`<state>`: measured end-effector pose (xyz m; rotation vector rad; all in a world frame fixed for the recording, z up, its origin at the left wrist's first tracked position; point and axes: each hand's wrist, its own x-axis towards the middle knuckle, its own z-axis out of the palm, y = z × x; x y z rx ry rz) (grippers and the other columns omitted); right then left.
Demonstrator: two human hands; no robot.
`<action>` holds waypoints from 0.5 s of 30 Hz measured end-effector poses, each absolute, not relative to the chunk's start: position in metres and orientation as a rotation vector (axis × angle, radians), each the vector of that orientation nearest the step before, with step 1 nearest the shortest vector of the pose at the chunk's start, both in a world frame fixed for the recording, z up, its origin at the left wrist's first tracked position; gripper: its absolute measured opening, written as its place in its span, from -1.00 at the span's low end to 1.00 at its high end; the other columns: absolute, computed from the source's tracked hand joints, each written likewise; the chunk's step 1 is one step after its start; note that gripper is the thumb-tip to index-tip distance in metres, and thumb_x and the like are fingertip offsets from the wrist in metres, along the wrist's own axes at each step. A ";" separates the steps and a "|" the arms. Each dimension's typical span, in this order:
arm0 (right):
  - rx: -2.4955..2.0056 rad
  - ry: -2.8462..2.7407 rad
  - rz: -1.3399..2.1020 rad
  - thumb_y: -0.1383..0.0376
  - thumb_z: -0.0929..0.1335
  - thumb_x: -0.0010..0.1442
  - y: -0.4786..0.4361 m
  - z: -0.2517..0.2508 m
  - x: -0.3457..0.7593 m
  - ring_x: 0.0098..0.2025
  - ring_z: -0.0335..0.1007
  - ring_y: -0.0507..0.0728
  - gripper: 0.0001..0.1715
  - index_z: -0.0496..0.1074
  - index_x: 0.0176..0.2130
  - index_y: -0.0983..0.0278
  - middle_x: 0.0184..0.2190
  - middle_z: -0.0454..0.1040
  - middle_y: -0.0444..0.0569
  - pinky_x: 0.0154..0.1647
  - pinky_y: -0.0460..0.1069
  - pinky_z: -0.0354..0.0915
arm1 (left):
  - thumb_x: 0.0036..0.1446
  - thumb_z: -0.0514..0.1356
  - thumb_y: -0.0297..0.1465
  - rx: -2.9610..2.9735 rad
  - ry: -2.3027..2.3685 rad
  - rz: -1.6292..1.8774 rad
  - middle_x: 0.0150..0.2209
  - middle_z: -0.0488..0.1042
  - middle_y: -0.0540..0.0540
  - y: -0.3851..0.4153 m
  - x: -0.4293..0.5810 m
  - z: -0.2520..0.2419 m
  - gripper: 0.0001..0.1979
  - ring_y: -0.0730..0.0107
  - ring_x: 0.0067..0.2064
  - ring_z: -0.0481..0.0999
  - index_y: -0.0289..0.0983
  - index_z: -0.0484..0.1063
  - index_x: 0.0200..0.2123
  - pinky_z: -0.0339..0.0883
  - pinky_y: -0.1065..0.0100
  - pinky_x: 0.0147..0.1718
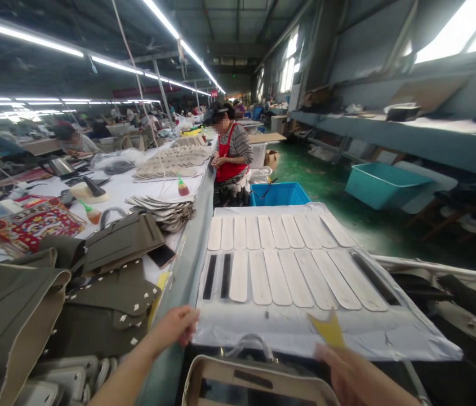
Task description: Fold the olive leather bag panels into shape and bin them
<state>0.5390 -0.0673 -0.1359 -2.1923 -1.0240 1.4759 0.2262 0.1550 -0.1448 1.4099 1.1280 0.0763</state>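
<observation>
My left hand (181, 324) is closed, its fingers curled together at the left edge of the white-covered board (246, 327); whether anything is in them is hidden. My right hand (343, 369), a little blurred, grips a yellow flat piece with a notched end (328, 330) over the board's near edge. Two rows of pale rounded strips (261, 279) lie on the board, and a few dark strips (226, 276) lie in the nearer row. Below, between my hands, is an open beige-lined case (258, 383) with a clear handle (250, 344).
On the left table lie olive-brown bag panels (111, 287), stacked pale pieces (165, 211), a phone (161, 255) and glue bottles (182, 186). Ahead sits a person in a red apron (229, 152) beside a blue bin (280, 194). A teal bin (383, 183) stands right.
</observation>
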 end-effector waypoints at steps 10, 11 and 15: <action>-2.553 -1.745 0.896 0.28 0.25 0.08 0.028 -0.260 0.550 0.01 0.31 0.29 -0.49 0.33 0.00 0.48 -0.04 0.37 0.29 0.01 0.10 0.19 | 0.15 0.15 -0.28 1.258 1.114 0.094 -0.07 0.35 -0.11 0.219 0.365 -0.227 -0.68 0.18 -0.08 0.39 -0.30 0.33 -0.06 0.35 0.20 -0.16; -2.567 -1.754 0.902 0.24 0.26 0.07 0.032 -0.263 0.548 0.03 0.28 0.31 -0.46 0.33 0.00 0.50 -0.04 0.36 0.31 0.03 0.11 0.17 | 0.14 0.16 -0.27 1.244 1.110 0.098 -0.07 0.35 -0.10 0.221 0.370 -0.231 -0.68 0.16 -0.07 0.39 -0.30 0.34 -0.06 0.35 0.21 -0.15; -2.587 -1.784 0.921 0.12 0.27 0.06 0.041 -0.268 0.548 0.07 0.23 0.34 -0.34 0.31 0.03 0.53 -0.01 0.34 0.33 0.08 0.13 0.12 | 0.14 0.17 -0.29 1.172 1.093 0.118 -0.06 0.35 -0.12 0.230 0.384 -0.252 -0.69 0.18 -0.06 0.39 -0.29 0.34 -0.07 0.35 0.23 -0.15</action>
